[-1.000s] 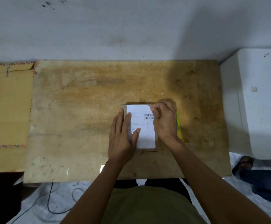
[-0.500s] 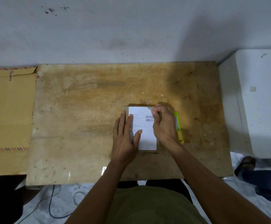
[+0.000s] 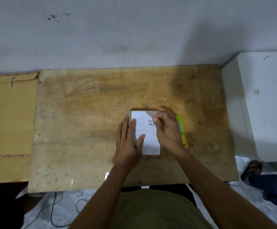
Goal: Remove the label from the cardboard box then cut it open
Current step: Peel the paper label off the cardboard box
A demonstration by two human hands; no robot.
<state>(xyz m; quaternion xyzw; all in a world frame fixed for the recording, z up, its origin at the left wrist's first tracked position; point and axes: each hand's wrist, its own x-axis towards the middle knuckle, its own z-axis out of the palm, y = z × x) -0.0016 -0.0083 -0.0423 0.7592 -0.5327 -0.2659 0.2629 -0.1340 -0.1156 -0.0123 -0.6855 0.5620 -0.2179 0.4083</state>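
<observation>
A small flat cardboard box (image 3: 152,111) lies on the worn wooden table (image 3: 88,123), nearly covered by a white label (image 3: 148,139) with barcodes. My left hand (image 3: 128,142) lies flat on the label's left side with fingers spread, pressing the box down. My right hand (image 3: 166,129) pinches the label's far right corner, which is peeled up and folded back, baring brown cardboard beneath. A lime-green utility knife (image 3: 182,129) lies on the table just right of the box, partly hidden by my right hand.
A large brown envelope with striped edges (image 3: 9,123) lies at the table's left. A white appliance (image 3: 264,106) stands against the right edge. The wall runs along the far side. Another person's foot (image 3: 251,167) and cables (image 3: 55,210) are on the floor.
My right hand has lifted the label's far right corner, which lay flat a second ago. My left hand and the box stayed in place.
</observation>
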